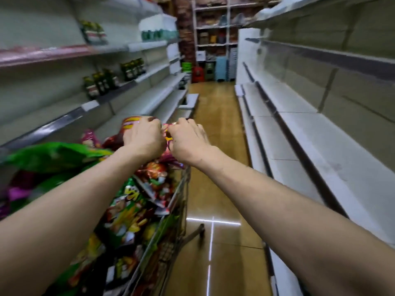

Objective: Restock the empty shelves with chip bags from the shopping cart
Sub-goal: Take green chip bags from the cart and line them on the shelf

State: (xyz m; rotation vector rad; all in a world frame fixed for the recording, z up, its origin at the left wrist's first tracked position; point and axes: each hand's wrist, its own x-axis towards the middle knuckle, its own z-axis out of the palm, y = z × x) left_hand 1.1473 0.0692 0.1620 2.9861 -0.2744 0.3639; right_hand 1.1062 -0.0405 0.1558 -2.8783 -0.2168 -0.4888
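Both arms reach over the far end of the shopping cart (171,201), which is heaped with chip bags (128,214) at near left. The left hand (143,138) is curled closed on a red bag (130,124) at the top of the pile — the right hand (188,142) pinches a pink bag (166,127) just beside it. Bare white shelves (299,116) line the right of the aisle.

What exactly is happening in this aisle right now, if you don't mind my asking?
A person is restocking. Both hands, the left hand and the right hand, grip chip bags at the far end of a shopping cart heaped with snacks. The shelves on the right stand bare; nothing has been placed there yet.
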